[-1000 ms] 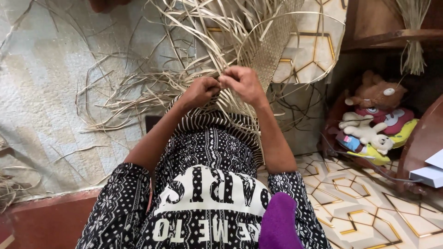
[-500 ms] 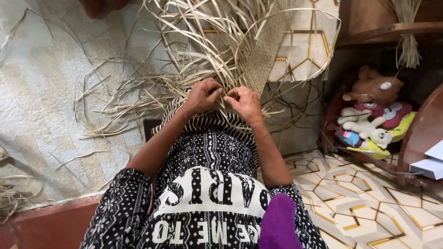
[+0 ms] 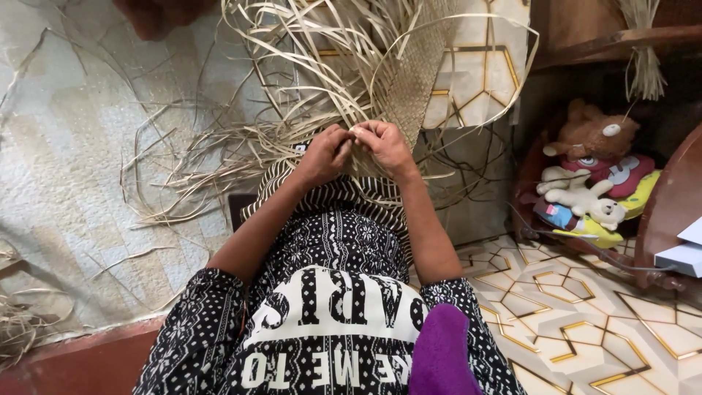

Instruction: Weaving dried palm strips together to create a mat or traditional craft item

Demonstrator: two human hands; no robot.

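My left hand (image 3: 324,154) and my right hand (image 3: 386,146) meet over my lap, fingers pinched together on thin pale straw strips (image 3: 307,80) at the edge of a woven mat (image 3: 418,84). The finished woven part rises away from my hands toward the upper right. Many loose strips fan out from the weave to the left and upward over a pale quilted cloth (image 3: 73,168). My black-and-white patterned dress (image 3: 329,292) fills the bottom of the view.
Stuffed toys (image 3: 589,175) lie in a heap at the right under a wooden shelf (image 3: 607,44). Patterned floor tiles (image 3: 585,322) show at lower right. A small bundle of straw (image 3: 22,329) lies at far left. White paper (image 3: 684,252) sits at the right edge.
My hands have shifted slightly on the weave and now pinch the strips closer together. The view has tilted a little.
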